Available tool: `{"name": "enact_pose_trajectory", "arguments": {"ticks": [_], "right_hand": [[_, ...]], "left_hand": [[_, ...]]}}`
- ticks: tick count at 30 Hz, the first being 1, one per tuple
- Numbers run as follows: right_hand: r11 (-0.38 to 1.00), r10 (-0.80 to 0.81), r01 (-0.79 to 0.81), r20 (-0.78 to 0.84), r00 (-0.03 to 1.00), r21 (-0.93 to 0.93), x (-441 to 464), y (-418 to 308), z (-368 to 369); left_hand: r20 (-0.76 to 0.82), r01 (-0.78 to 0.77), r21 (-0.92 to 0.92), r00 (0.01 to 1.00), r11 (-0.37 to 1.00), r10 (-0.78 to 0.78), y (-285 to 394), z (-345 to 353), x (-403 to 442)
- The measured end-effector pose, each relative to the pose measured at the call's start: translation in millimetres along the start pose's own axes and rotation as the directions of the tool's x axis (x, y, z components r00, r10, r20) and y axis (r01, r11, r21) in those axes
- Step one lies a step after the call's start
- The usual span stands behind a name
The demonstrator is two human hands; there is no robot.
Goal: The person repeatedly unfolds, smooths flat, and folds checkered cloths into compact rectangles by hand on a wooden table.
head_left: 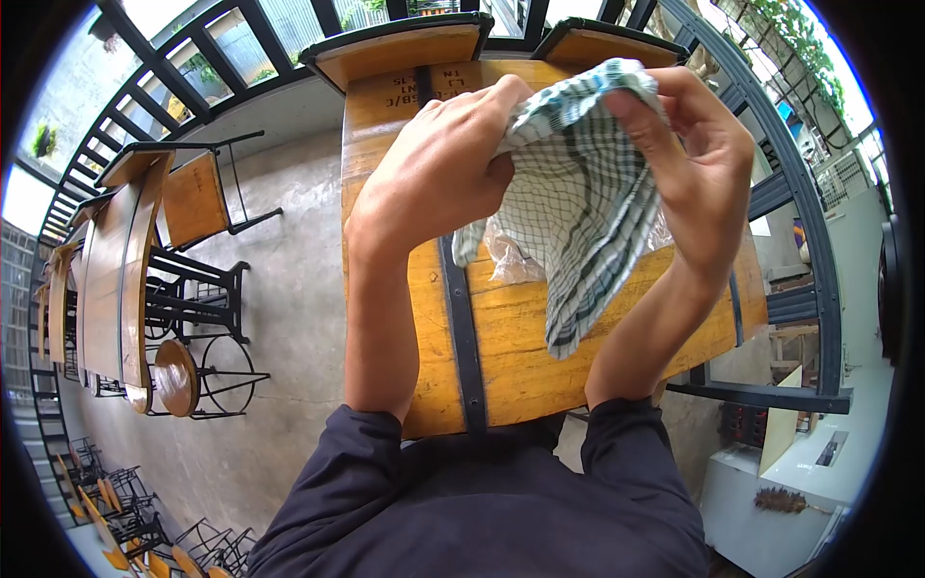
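A green, black and white checked cloth (578,207) hangs in folds above the wooden table (511,385), its lower corner pointing down. At its upper left edge my left hand (438,159) is closed on the fabric. My right hand (694,154) pinches the upper right edge, thumb in front of the cloth. The raised rim between both hands is gathered. Behind the cloth, crumpled clear plastic (511,258) lies on the table, partly hidden by it.
Two chairs (400,48) stand at the table's far side. On the left are another long table (111,279), a tilted chair (196,197) and a round stool (176,378). Black metal railing runs along the right. A white counter (747,511) is at the lower right.
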State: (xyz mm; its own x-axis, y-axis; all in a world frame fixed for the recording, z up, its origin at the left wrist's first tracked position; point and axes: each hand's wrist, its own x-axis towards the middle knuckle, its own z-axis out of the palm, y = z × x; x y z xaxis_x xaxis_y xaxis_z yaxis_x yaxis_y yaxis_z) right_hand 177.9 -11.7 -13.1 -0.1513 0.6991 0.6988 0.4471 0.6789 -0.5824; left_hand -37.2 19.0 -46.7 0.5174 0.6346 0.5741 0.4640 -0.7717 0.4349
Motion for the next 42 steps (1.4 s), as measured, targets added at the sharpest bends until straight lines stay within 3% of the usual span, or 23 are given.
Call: {"name": "enact_pose_trajectory", "arguments": {"ticks": [1,3,4,11,13,18,22,25,27,31,37,39,42], "right_hand": [[1.000,-0.001,0.001,0.001,1.000,0.000,0,2,-2],[0.994,-0.070,0.083,-0.167,0.983,0.072,0,5,-7],[0.992,0.059,-0.043,-0.143,0.988,0.114,-3,0,-16],[0.979,0.132,-0.076,-0.305,0.943,0.188,-8,7,-39],[0.982,0.122,-0.069,-0.310,0.943,0.176,-8,10,-41],[0.991,0.096,-0.059,-0.335,0.937,0.118,-8,10,-41],[0.980,0.149,-0.096,-0.328,0.933,0.174,-11,16,-49],[0.960,0.197,-0.124,-0.286,0.938,0.252,-13,16,-52],[0.926,0.234,-0.131,-0.266,0.935,0.355,-13,17,-53],[0.968,0.221,-0.156,-0.368,0.903,0.198,-12,25,-55],[0.947,0.219,-0.311,-0.540,0.813,-0.084,-6,37,-64],[0.941,0.226,-0.325,-0.541,0.810,-0.093,-8,34,-66],[0.946,0.241,-0.321,-0.564,0.790,-0.045,-9,29,-66]], "left_hand": [[0.030,0.023,0.043,0.999,0.999,-0.024,-3,-1,-1],[0.046,0.040,0.027,0.998,0.999,-0.041,-7,-5,-1],[0.064,0.058,0.014,0.996,0.998,-0.059,-9,-7,-2],[0.047,0.113,-0.079,0.993,0.990,-0.110,-22,-24,-8],[-0.010,0.053,-0.025,0.999,0.998,-0.053,-29,-24,-9],[0.124,0.174,-0.119,0.979,0.978,-0.159,-31,-33,-9],[0.172,0.229,-0.095,0.962,0.969,-0.210,-33,-35,-10],[0.206,0.205,-0.212,0.965,0.955,-0.161,-37,-30,-14],[0.258,0.021,-0.352,0.963,0.936,0.075,-39,-26,-13],[0.301,-0.106,-0.325,0.930,0.940,0.209,-22,-26,-11],[0.009,-0.204,-0.179,0.978,0.963,0.209,10,-19,1],[-0.112,-0.239,-0.108,0.967,0.965,0.227,14,-16,4],[-0.063,-0.243,-0.165,0.970,0.956,0.235,12,-13,3]]}}
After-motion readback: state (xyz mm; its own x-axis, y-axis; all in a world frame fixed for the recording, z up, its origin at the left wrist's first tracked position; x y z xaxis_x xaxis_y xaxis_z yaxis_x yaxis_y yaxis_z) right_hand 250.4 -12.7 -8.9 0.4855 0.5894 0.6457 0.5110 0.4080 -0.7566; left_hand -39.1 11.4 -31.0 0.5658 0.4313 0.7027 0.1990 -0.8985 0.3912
